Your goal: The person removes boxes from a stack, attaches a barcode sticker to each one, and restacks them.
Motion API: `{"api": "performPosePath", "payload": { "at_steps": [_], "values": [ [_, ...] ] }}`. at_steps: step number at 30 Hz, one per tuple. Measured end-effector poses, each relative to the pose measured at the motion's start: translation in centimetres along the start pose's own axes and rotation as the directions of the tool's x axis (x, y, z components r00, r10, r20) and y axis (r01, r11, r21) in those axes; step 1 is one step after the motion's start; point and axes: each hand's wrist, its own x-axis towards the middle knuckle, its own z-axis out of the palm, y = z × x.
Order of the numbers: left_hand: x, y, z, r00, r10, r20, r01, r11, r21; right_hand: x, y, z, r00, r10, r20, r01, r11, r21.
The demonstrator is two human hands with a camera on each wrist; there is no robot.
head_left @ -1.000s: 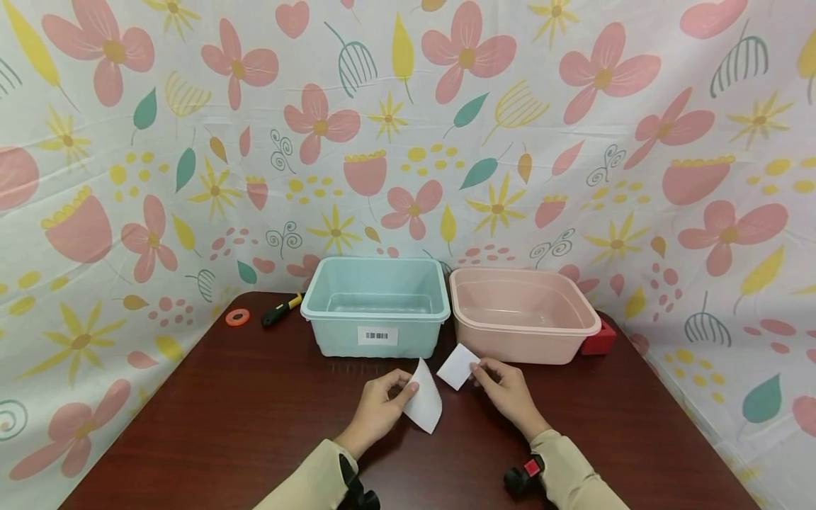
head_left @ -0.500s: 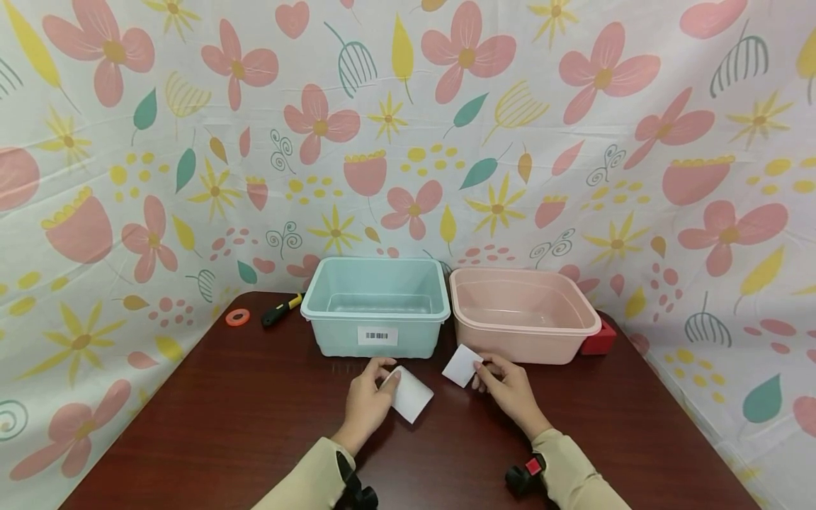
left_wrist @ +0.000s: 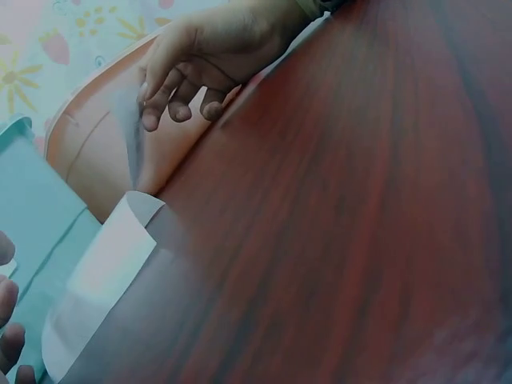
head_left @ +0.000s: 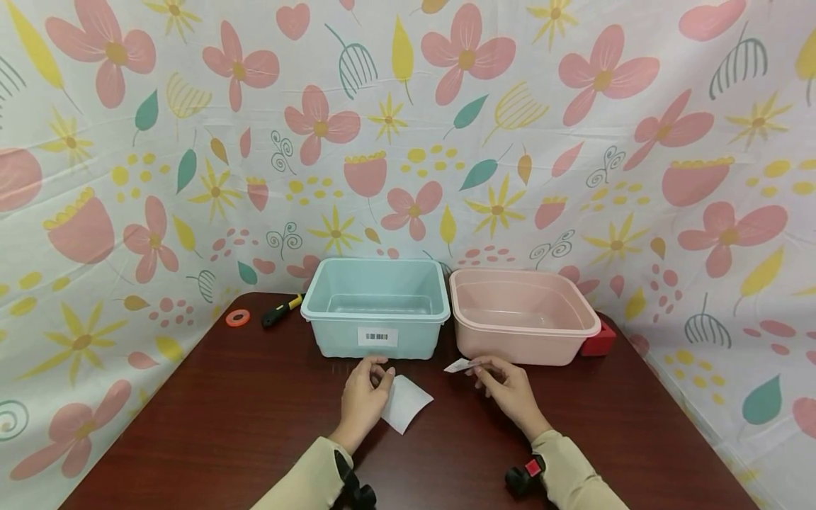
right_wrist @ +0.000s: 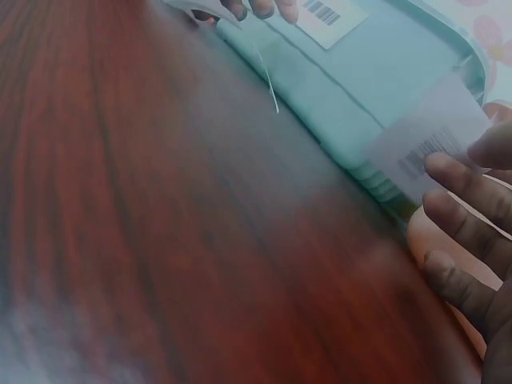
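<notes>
My right hand (head_left: 506, 393) pinches a small white barcode label (right_wrist: 432, 144) by its edge, in front of the pink basin. The label is nearly edge-on in the head view; its printed bars show in the right wrist view. My left hand (head_left: 365, 400) is in front of the blue basin, thumb and fingers apart. A blank white paper sheet (head_left: 406, 405), curled at one end in the left wrist view, lies just right of and below that thumb. The left fingers (left_wrist: 10, 300) show a little apart from the sheet there.
The blue basin (head_left: 338, 343), with a barcode label (head_left: 377, 336) on its front, and the pink basin (head_left: 510, 345) stand side by side at the back. A red block (head_left: 599, 341), an orange tape roll (head_left: 238, 318) and a black-yellow tool (head_left: 280, 310) flank them.
My left hand has drawn back left and loosened from the sheet, which has dropped lower. My right hand has tilted the label from face-up to nearly edge-on.
</notes>
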Motion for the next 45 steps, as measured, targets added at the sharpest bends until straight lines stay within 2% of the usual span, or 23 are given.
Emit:
{"api": "performPosePath", "payload": {
  "at_steps": [4,6,8,10,12,13,15,16,17,18,19,23,25,27,29,32,35,38,41,45],
  "values": [
    [-0.2,0.2,0.1,0.995,0.097,0.028,-0.096,0.995,-0.016,-0.1,-0.8,-0.1,1.000,0.022,0.009,-0.022,1.000,0.018],
    [-0.4,0.3,0.2,0.981,0.187,0.056,-0.185,0.982,-0.040,-0.2,-0.6,-0.1,0.999,0.044,0.006,-0.044,0.999,0.026],
    [-0.7,0.6,0.5,0.949,0.299,0.098,-0.291,0.953,-0.090,-0.4,-0.3,-0.2,0.998,0.057,-0.001,-0.057,0.998,0.026],
    [-1.3,1.1,1.1,0.901,0.408,0.145,-0.390,0.910,-0.141,-0.7,0.1,-0.3,0.999,0.049,-0.004,-0.049,0.998,0.025],
    [-2.2,1.8,1.8,0.848,0.488,0.207,-0.448,0.869,-0.210,-1.1,0.3,-0.5,1.000,0.027,0.001,-0.027,0.999,0.039],
    [-2.8,2.1,2.2,0.824,0.517,0.232,-0.465,0.851,-0.245,-1.3,0.4,-0.7,1.000,0.012,0.005,-0.012,0.999,0.048],
    [-3.9,2.9,3.2,0.790,0.546,0.280,-0.464,0.830,-0.308,-1.6,0.4,-0.9,1.000,-0.015,0.001,0.015,0.999,0.048],
    [-4.4,3.3,3.7,0.781,0.547,0.303,-0.446,0.827,-0.343,-1.7,0.3,-1.1,1.000,-0.023,-0.003,0.023,0.999,0.039],
    [-4.9,3.7,4.2,0.777,0.540,0.322,-0.426,0.829,-0.362,-1.8,0.2,-1.2,1.000,-0.026,-0.008,0.026,0.999,0.026],
    [-5.2,4.1,4.6,0.781,0.525,0.338,-0.399,0.836,-0.377,-1.9,0.1,-1.3,0.999,-0.030,-0.013,0.030,1.000,0.009],
    [-5.4,4.4,5.0,0.792,0.505,0.345,-0.371,0.845,-0.385,-2.0,0.1,-1.4,0.999,-0.033,-0.018,0.033,0.999,-0.006],
    [-5.5,5.3,6.2,0.875,0.338,0.347,-0.209,0.909,-0.361,-2.2,-0.1,-2.0,0.999,-0.047,-0.021,0.047,0.999,-0.020],
    [-5.2,5.5,6.9,0.904,0.247,0.349,-0.115,0.926,-0.359,-2.4,-0.2,-2.4,0.998,-0.051,-0.028,0.051,0.999,-0.017],
    [-5.0,5.6,7.7,0.917,0.168,0.362,-0.025,0.929,-0.368,-2.7,-0.3,-2.8,0.998,-0.054,-0.035,0.053,0.998,-0.016],
    [-4.8,5.8,8.7,0.919,0.107,0.379,0.050,0.923,-0.383,-2.9,-0.2,-3.3,0.997,-0.059,-0.045,0.058,0.998,-0.011],
    [-4.4,6.2,10.1,0.924,0.054,0.379,0.108,0.913,-0.394,-3.2,-0.1,-4.0,0.996,-0.081,-0.047,0.082,0.996,0.015],
    [-4.2,6.8,11.3,0.934,0.042,0.355,0.112,0.909,-0.401,-3.4,0.0,-4.5,0.995,-0.088,-0.053,0.091,0.995,0.042],
    [-4.0,7.3,12.1,0.946,0.057,0.319,0.083,0.908,-0.410,-3.5,0.0,-4.9,0.996,-0.065,-0.057,0.068,0.996,0.051],
    [-3.7,7.6,12.7,0.957,0.099,0.274,0.019,0.917,-0.399,-3.7,-0.1,-5.2,0.997,-0.046,-0.066,0.048,0.998,0.032],
    [-3.5,7.7,13.4,0.963,0.160,0.216,-0.080,0.939,-0.336,-4.1,-0.3,-5.5,0.996,-0.019,-0.092,0.020,1.000,0.011]
  ]
}}
